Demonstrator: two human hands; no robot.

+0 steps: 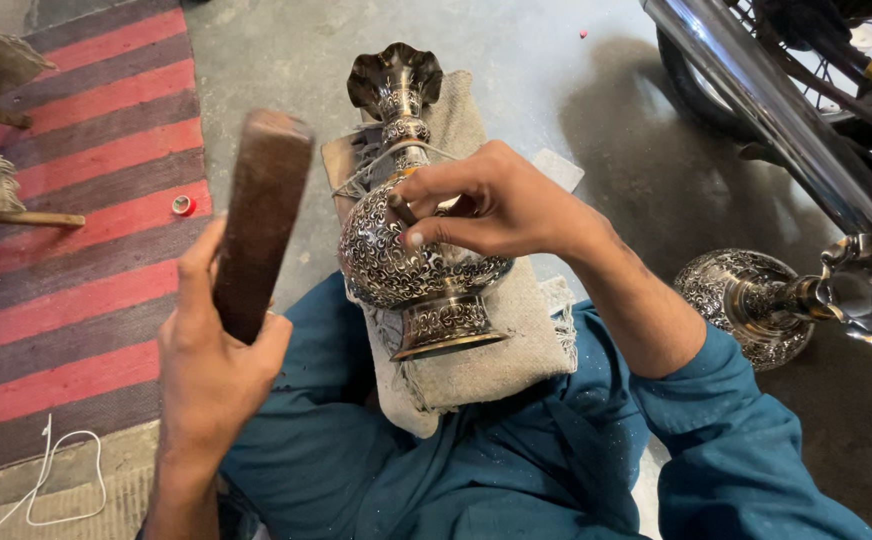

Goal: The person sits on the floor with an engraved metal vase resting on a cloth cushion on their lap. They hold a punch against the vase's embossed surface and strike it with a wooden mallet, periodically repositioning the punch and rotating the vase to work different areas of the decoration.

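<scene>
Underneath everything lies a grey concrete floor (516, 70), with a red and grey striped rug (76, 250) covering its left side and a motorcycle wheel with a chrome pipe (756, 100) at the upper right. Next in size, the person's teal clothing (516, 460) fills the bottom of the view, and a folded piece of sacking (501, 350) rests on the lap. On that sacking lies an engraved metal vase (406, 250), tilted, its fluted mouth pointing away and its foot toward the person. A second vase (776, 300) of the same kind lies on the floor at the right. The left hand (211, 350) is clenched around a dark wooden block (261, 215), raised just beside the vase. The right hand (486, 205) pinches a thin punch (401, 208) against the vase's belly. A small red ring (183, 205) sits on the rug.
</scene>
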